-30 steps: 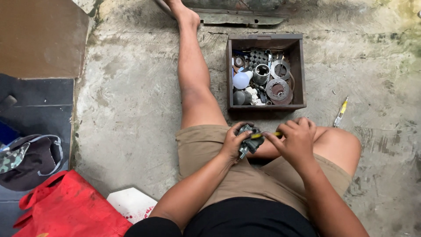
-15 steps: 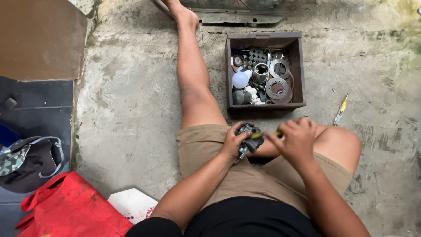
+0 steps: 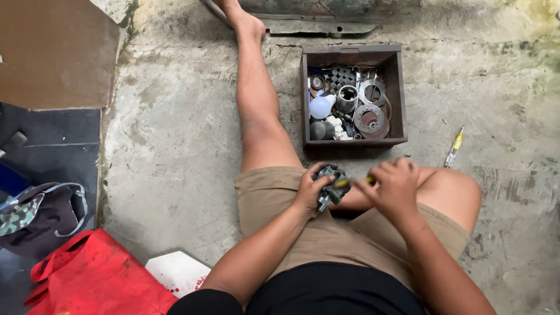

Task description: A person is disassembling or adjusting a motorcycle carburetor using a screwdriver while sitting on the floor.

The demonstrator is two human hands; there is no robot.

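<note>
A person sits on a concrete floor, seen from above, one bare leg stretched toward 12 o'clock and the other folded toward 3 o'clock.

At 9 o'clock a dark bag lies partly cut off by the frame's edge. At 7 o'clock a red bag runs out of the bottom edge, with a white tile half hidden beside it. A brown board fills the corner at 10 o'clock, also cut off.

Near the centre, the left hand is curled around a small grey metal part, held above the lap at the edge of the shorts. The fingers cover much of the part, so its shape is hard to make out.

Just to its right, the right hand is bent at the wrist with its fingers closed on a yellow-handled tool. Only a short stretch of handle shows between the hands; the tip is hidden against the part.

At 1 o'clock a wooden box holds metal rings, discs and a pale bulb, jumbled and hard to tell apart. At 3 o'clock a yellow screwdriver lies on the floor, well apart from the hands.
</note>
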